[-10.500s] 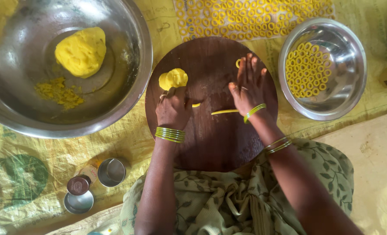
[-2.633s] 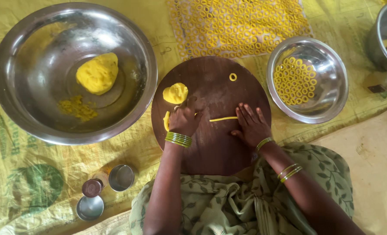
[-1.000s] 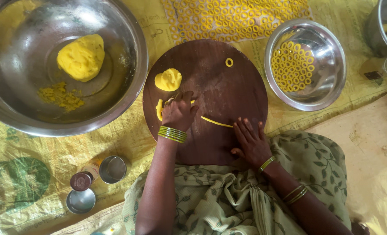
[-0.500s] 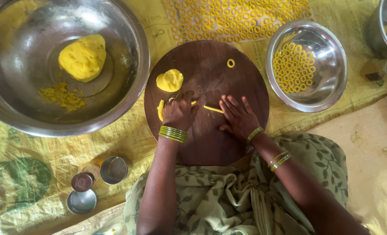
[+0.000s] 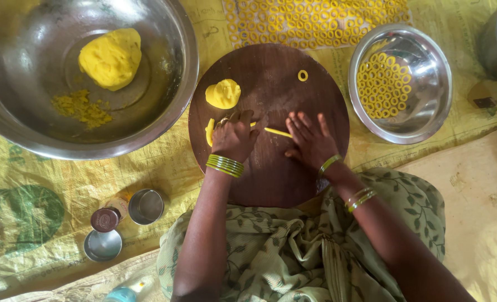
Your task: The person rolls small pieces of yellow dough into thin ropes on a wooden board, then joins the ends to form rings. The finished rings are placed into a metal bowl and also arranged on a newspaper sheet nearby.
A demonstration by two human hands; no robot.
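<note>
Round wooden board (image 5: 270, 173) at centre, on yellow printed sheet (image 5: 164, 173). Left hand (image 5: 235, 136) knuckles-up on board, fingers curled over one end of thin yellow dough strip (image 5: 277, 132); actual grip hidden, possibly pinching. Right hand (image 5: 311, 141) flat, fingers spread, tips just beside strip's other end. Small dough lump (image 5: 222, 93) and single dough ring (image 5: 302, 75) farther up board. Large steel bowl (image 5: 164, 106) with dough ball (image 5: 110, 58) at left; smaller bowl (image 5: 433, 106) with rings at right.

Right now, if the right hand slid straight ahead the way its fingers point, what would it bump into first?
The right hand points up across the round wooden board. Straight ahead looks like bare board. The thin dough strip lies just left of the fingertips, and the little dough ring sits farther up, probably the first thing met.
</note>
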